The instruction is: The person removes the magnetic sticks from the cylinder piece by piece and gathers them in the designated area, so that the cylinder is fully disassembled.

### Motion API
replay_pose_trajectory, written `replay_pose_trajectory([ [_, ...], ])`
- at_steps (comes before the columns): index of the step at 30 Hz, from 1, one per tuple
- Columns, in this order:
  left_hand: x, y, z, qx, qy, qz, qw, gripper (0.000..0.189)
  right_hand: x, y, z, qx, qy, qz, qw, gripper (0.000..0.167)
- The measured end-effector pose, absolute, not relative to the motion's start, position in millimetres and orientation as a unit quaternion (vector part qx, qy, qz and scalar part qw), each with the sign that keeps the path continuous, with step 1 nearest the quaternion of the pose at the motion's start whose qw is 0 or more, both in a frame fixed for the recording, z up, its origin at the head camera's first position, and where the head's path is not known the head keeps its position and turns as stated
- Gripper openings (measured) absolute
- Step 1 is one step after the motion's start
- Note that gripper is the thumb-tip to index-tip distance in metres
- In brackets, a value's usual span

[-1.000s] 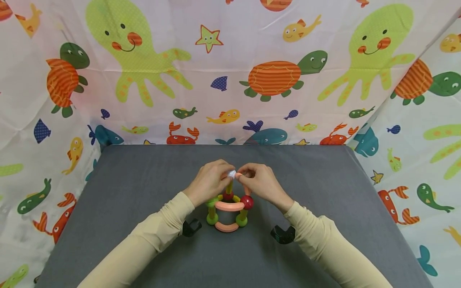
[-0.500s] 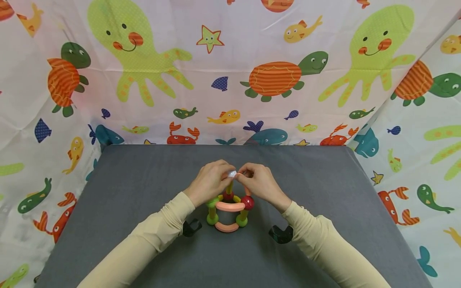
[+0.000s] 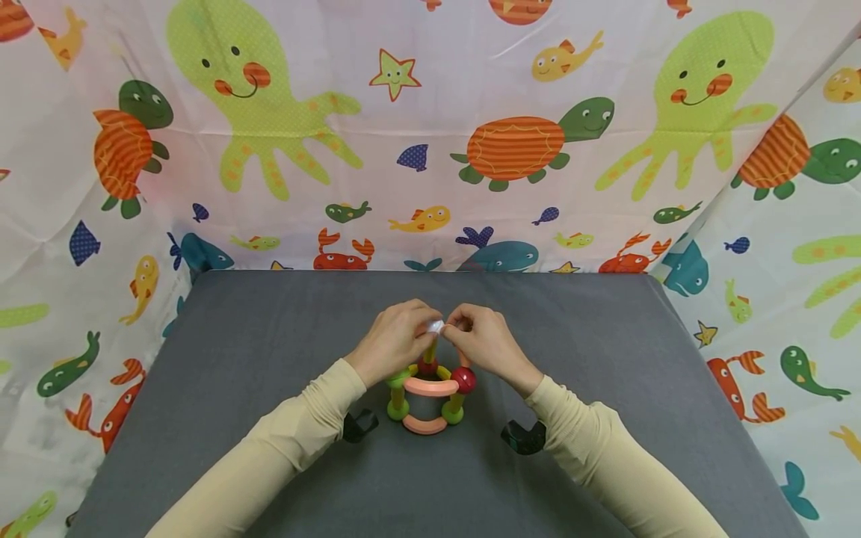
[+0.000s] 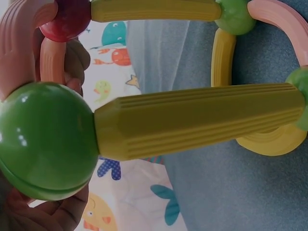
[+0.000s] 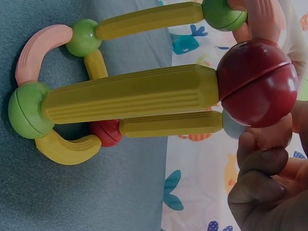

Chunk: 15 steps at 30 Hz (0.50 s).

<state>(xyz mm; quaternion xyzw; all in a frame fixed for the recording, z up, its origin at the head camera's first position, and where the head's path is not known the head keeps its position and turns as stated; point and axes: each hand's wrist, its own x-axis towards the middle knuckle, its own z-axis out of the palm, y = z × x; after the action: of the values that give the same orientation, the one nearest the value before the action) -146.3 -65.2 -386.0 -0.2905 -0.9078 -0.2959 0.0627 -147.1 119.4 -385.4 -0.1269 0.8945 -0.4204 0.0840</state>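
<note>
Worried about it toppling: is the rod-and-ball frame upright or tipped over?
The frame is upright: in the head view, its near yellow rods rise from lower green balls to an upper green ball and red ball.

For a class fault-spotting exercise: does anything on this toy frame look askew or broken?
Nothing stands out: the yellow rods and green balls look unbroken. The left hand and right hand partly hide the white ball, so its fit is unclear.

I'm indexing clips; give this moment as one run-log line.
left grip: holds white ball | right grip: pinches pink rod | toy frame: upright on gray table | ball-rod joined: cannot tell
</note>
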Motion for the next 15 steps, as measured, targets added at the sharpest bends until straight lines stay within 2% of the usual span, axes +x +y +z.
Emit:
replay_pose_trajectory([
  [10, -148, -69, -386, -0.277, -0.914, -0.290, 0.055, 0.024, -149, 129, -385, -0.103, 0.898, -0.422, 0.078, 0.018],
  [15, -149, -69, -386, -0.274, -0.915, -0.291, 0.048, 0.025, -153, 137, -390, -0.078, 0.878, -0.455, 0.128, 0.019],
])
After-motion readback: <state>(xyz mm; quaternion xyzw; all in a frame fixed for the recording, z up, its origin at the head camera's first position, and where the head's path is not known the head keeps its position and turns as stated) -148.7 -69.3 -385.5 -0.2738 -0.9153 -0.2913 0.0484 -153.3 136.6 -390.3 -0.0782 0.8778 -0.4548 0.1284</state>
